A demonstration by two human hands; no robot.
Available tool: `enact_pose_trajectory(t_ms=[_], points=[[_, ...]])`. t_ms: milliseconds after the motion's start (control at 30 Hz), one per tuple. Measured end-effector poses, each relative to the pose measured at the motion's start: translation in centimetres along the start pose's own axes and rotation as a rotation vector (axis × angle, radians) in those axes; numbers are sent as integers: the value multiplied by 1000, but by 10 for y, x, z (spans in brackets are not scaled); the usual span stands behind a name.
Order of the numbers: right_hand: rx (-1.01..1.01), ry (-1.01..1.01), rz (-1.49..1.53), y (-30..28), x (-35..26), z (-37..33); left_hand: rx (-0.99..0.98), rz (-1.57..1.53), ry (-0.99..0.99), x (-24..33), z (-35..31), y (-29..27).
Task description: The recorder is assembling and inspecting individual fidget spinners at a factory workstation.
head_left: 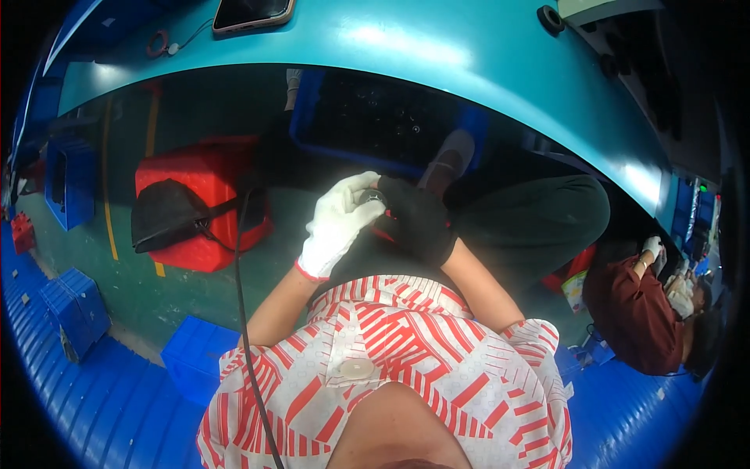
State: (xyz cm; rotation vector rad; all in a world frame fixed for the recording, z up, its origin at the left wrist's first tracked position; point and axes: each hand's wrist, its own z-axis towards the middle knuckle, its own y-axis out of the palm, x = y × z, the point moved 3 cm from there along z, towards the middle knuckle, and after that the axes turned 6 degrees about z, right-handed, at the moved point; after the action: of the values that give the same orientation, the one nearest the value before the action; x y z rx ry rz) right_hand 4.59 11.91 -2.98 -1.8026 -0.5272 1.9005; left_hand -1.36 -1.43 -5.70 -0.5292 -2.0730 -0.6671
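Observation:
My left hand (pixel 337 221), in a white knitted glove with a red cuff, is closed with thumb and fingers round a small dark round part (pixel 376 196) that has a shiny edge. Against it, from the right, presses my right hand (pixel 414 221) in a black glove, its fingers curled inward. The dark glove blends with the shade, so what the right fingers grip is hard to make out. A bit of red (pixel 383 233) shows just below, between the hands. Both hands are over my lap.
Ahead runs a teal bench top (pixel 367 39) with a phone (pixel 251 14) and a black ring (pixel 551 20). Beneath it stands a blue crate (pixel 312 137) of dark parts. Left is a red stool (pixel 183 168) bearing a black bag (pixel 166 215). A co-worker (pixel 633 313) sits at right.

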Motion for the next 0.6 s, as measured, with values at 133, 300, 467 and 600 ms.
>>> enact_pose_trajectory(t_ms=[133, 300, 467, 600], points=[[-20, -60, -20, 3, 3, -2, 43, 106, 15, -3, 0, -1], [-43, 17, 30, 10, 8, -7, -34, 200, -111, 2, 5, -8], [-156, 96, 119, 3, 3, -5, -115, 416, -8, 9, 9, -17], [-60, 139, 94, -4, 1, -3, -24, -66, -57, 6, 2, -3]])
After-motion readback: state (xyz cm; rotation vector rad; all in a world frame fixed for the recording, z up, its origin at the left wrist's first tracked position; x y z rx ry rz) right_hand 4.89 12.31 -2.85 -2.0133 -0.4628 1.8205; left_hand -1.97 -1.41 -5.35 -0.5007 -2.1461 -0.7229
